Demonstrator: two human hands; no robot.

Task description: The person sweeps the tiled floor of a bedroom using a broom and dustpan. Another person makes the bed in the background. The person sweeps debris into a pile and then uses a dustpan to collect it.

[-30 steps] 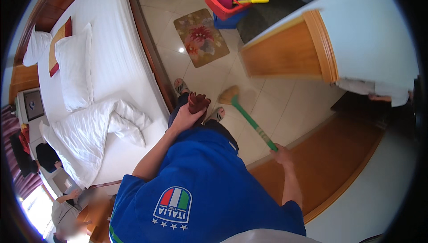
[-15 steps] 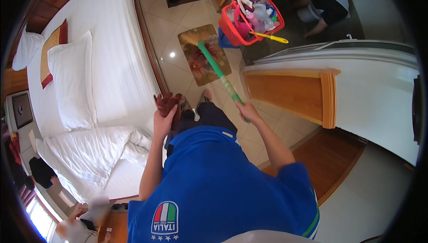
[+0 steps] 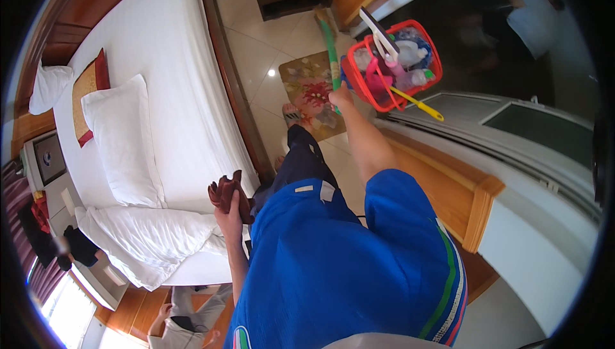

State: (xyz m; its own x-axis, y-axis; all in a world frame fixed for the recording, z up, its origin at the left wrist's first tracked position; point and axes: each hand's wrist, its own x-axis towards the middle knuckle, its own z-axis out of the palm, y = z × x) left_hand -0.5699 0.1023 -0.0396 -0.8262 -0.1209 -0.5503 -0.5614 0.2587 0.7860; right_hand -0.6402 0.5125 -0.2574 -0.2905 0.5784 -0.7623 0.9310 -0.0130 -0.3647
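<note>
- Two hands work: our left hand clutches a dark red cloth near the white bed.
- Our right hand grips the green broom handle over the floor mat, beside the red basket.

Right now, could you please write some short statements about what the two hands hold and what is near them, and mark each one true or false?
1. The right hand grips a green broom handle. True.
2. The left hand holds a dark red cloth. True.
3. The red cleaning basket stands on the bed. False: it is beside the right hand, over the floor by the doorway.
4. The white pillow lies on the patterned mat. False: it lies on the bed.
</note>
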